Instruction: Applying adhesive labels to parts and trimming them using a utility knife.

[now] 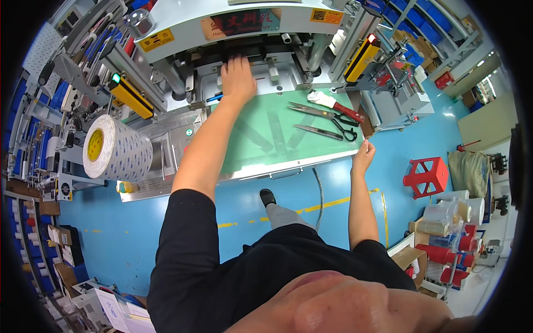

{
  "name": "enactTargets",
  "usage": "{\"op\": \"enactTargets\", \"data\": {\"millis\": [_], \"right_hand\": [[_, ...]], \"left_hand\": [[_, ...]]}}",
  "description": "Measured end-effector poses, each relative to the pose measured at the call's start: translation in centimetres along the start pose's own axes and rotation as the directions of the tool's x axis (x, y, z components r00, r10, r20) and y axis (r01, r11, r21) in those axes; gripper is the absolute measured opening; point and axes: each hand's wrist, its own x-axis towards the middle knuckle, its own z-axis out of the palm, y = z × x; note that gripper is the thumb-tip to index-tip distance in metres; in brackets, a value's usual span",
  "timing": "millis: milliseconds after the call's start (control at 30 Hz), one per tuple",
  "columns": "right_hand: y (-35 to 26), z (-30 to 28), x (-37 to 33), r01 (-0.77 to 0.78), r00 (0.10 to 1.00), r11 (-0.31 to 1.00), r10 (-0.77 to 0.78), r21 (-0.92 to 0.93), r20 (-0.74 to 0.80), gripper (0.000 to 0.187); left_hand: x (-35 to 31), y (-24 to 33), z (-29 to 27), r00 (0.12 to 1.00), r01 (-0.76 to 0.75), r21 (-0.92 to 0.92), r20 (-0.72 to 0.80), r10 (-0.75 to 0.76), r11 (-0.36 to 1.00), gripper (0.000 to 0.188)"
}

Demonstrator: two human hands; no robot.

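Observation:
My left hand [237, 77] reaches into the press [191, 19], its fingers stretched forward over the metal bed [286, 77] toward a dark bar at the back. A blue pen-like stick [214, 97] lies beside its wrist. My right hand [363, 156] is closed on the front right corner of the worktable [300, 162]; some of its fingers are hidden. On the green mat [261, 130] between my arms lie black-handled scissors [325, 114], a slim pointed metal tool [317, 132] and a red-handled tool [348, 111] with white wrapping at one end.
Yellow light bars [130, 95] flank the press on both sides. A big white tape roll [117, 147] stands left of the table. Behind my right arm is a red stool [426, 176] on the blue floor [266, 213]. A grey cable [320, 194] hangs below the table front.

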Motion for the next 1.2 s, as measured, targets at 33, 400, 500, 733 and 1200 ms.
{"op": "enactTargets", "data": {"millis": [33, 400, 500, 733, 1200], "right_hand": [[0.2, -0.1, 0.1, 0.002, 1.0, 1.0, -0.002, -0.008, 0.006, 0.036], [0.0, -0.1, -0.2, -0.038, 0.998, 0.999, 0.038, 0.0, 0.041, 0.034], [-0.1, -0.1, -0.3, -0.043, 0.998, 0.999, 0.043, 0.009, 0.04, 0.035], [-0.4, -0.2, 0.2, -0.022, 0.998, 1.0, 0.023, -0.002, 0.059, 0.033], [-26.7, 11.0, -2.9, 0.36, 0.519, 0.933, -0.209, 0.009, 0.829, 0.049]], "left_hand": [[1.1, 0.1, 0.6, 0.997, 0.022, 0.079, 0.076, -0.028, 0.997, 0.053], [2.6, 0.6, 0.7, 0.975, 0.078, 0.082, 0.2, -0.093, 0.994, 0.03], [1.1, 1.5, -1.2, 0.964, 0.072, 0.047, 0.253, -0.082, 0.996, 0.028], [-5.8, 4.4, -7.3, 0.98, -0.036, -0.086, 0.19, 0.052, 0.996, 0.018], [-15.4, 9.1, -18.6, 0.947, -0.022, -0.386, 0.288, 0.143, 0.922, 0.021]]}}
